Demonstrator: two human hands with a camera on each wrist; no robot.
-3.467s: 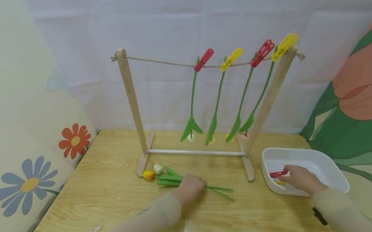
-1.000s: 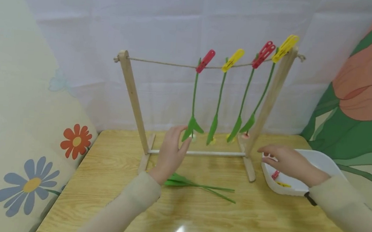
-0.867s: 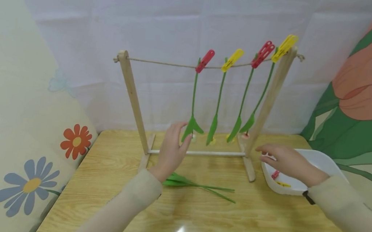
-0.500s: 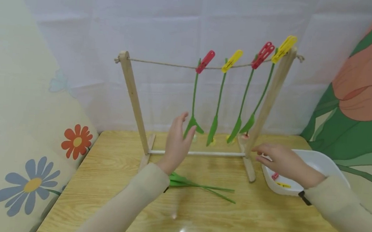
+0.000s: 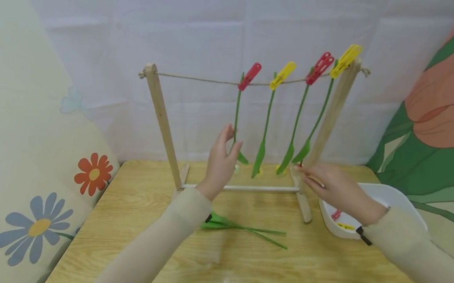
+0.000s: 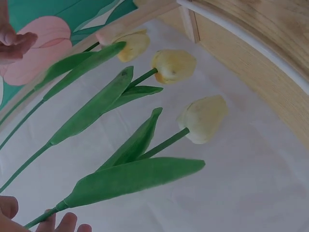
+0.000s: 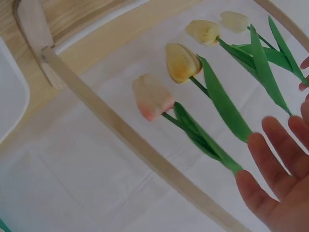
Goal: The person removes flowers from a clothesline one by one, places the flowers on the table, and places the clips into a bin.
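Observation:
Several artificial tulips hang heads down from a rope, held by red point(image 5: 250, 76) and yellow clothespins point(image 5: 283, 75). My left hand point(image 5: 220, 163) is at the leftmost one, the white tulip point(image 6: 203, 119). In the left wrist view the stem point(image 6: 43, 216) runs between thumb and fingers, fingertips right at it and the thumb apart. My right hand point(image 5: 329, 185) is raised beside the rack's right post, near the pink tulip point(image 7: 150, 96). Its fingers look loosely extended in the right wrist view, with nothing gripped. More loose tulips point(image 5: 220, 222) lie on the table, their heads hidden behind my left arm.
The wooden rack point(image 5: 160, 118) stands on the table point(image 5: 265, 269), a white crossbar point(image 5: 263, 189) low between its posts. At the right sits a white tub point(image 5: 392, 199) with red point(image 5: 336, 214) and yellow clothespins point(image 5: 345, 226) inside.
First, my left hand was on the loose tulips and my right in the tub at a red clothespin. Both have risen; lately the left moved up the white tulip and the right shifted left.

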